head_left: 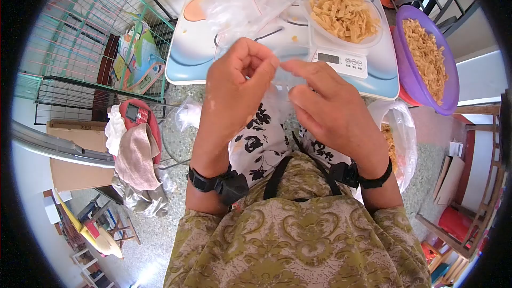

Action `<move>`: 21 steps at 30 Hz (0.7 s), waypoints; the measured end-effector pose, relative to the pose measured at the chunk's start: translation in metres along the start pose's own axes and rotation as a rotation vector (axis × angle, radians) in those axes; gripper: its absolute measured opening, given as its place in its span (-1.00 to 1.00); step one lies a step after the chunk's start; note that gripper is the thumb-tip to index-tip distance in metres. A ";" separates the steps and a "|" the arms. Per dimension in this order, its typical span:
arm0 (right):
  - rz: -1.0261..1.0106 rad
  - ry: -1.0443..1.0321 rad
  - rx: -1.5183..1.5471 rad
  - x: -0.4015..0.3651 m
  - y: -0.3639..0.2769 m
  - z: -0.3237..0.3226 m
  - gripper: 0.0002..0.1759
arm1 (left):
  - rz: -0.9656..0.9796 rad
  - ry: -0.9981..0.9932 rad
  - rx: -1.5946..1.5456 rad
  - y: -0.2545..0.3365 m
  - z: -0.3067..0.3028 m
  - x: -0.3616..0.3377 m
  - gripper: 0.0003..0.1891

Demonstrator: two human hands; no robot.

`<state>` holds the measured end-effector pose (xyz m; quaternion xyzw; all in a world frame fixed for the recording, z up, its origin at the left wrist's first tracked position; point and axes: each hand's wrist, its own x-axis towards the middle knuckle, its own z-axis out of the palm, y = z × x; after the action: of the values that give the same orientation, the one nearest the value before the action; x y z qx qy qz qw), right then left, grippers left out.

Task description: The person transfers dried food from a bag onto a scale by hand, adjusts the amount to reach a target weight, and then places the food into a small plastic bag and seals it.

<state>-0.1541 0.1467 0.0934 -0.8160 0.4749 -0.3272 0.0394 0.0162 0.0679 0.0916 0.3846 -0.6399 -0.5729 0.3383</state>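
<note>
My left hand (240, 82) is closed in a pinch, thumb against curled fingers, on a thin clear plastic bag (288, 79) that is hard to make out. Close by on the right, my right hand (330, 104) has its index finger stretched toward the left fingertips. Its thumb stands apart from that finger, with the see-through plastic showing between them. Just beyond the hands, a pile of clear plastic bags (240, 2) lies on the white-and-blue table (184, 66). A bowl (377, 42) of pale yellow dried strips (344, 13) sits on a white digital scale (341, 64).
Right of the table stands a purple basin (452, 69) of dried strips, with an open plastic sack (408, 128) below it. On the left are a green wire cage (69, 26), a red stool (154, 133) with cloths and a phone (137, 113), and a cardboard box (80, 154).
</note>
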 end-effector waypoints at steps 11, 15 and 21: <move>0.059 -0.054 -0.084 0.007 -0.017 -0.010 -0.65 | 0.432 0.429 0.156 0.019 0.011 -0.005 -0.90; 0.154 -0.095 -0.078 0.013 -0.026 -0.007 -0.48 | 0.510 0.302 0.248 0.022 0.010 -0.011 -0.90; 0.286 -0.071 0.045 0.007 -0.030 0.009 -0.43 | 0.535 0.245 0.271 0.030 0.008 -0.018 -0.92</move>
<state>-0.1240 0.1555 0.1005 -0.7500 0.5773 -0.2994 0.1207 0.0146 0.0887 0.1202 0.3104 -0.7432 -0.3228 0.4972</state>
